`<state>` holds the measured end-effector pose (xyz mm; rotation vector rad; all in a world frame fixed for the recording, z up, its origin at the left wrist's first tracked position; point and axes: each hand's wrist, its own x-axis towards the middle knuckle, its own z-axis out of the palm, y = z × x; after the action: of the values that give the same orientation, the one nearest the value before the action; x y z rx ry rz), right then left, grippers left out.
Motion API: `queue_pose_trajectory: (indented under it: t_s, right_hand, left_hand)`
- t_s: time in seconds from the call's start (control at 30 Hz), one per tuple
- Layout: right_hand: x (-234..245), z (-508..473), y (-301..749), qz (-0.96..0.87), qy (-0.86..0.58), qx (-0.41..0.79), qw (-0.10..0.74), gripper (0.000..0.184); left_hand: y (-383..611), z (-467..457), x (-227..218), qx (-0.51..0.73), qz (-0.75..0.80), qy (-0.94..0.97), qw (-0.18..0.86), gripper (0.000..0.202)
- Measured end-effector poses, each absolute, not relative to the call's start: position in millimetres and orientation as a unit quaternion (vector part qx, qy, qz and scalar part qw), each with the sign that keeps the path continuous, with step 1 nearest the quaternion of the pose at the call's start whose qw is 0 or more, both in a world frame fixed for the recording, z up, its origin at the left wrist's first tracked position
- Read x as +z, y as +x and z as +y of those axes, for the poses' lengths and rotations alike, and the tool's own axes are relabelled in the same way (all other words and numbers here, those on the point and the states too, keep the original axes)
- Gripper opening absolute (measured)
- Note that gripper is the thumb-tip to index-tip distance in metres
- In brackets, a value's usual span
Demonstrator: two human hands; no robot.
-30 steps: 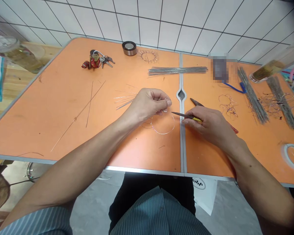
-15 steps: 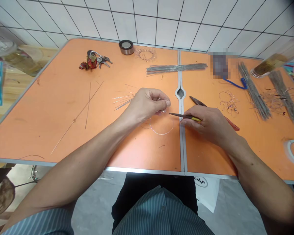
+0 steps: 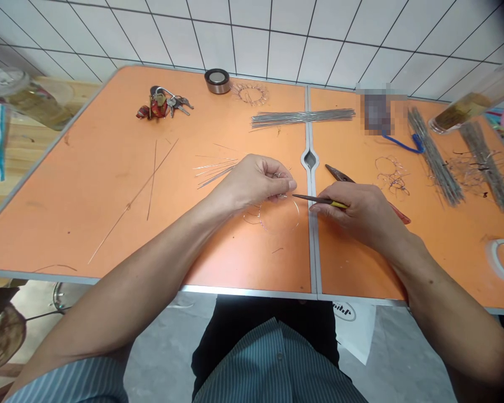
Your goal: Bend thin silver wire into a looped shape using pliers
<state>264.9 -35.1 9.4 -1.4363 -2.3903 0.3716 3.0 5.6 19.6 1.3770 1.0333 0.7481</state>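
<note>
Thumb and fingers of my left hand (image 3: 262,179) pinch a thin wire ring (image 3: 298,215), whose loop hangs below the fingers just over the table. Part of the wire is hidden behind the fingers. My right hand (image 3: 355,210) grips a dark, pointed, tweezer-like tool (image 3: 308,197) with a yellow section; its tip points left, close to the left fingertips. Whether the tip touches the wire I cannot tell. Partly under the right hand lie pliers (image 3: 339,173) with a red handle. Several loose straight wires (image 3: 214,170) lie beside my left wrist.
On the orange table (image 3: 121,140) are a bunch of keys (image 3: 163,104), a tape roll (image 3: 217,81), a wire ring with twists (image 3: 251,94) and a wire bundle (image 3: 302,116). More bundles (image 3: 434,157), tangled wire (image 3: 392,176) and a jar (image 3: 462,112) stand or lie right.
My left hand has shifted slightly right and down with the wire ring, and the ring's loop has turned a little. The pointed tool has moved marginally right.
</note>
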Motion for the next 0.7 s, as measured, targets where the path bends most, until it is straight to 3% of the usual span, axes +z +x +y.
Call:
queue_pose_trajectory:
  t_s: [0.7]
  right_hand:
    - [8.9, -31.3, 269.8, -0.857, -0.46, 0.177, 0.151, 0.025]
  left_hand:
    - [0.8, 6.4, 19.0, 0.289, 0.434, 0.607, 0.6, 0.018]
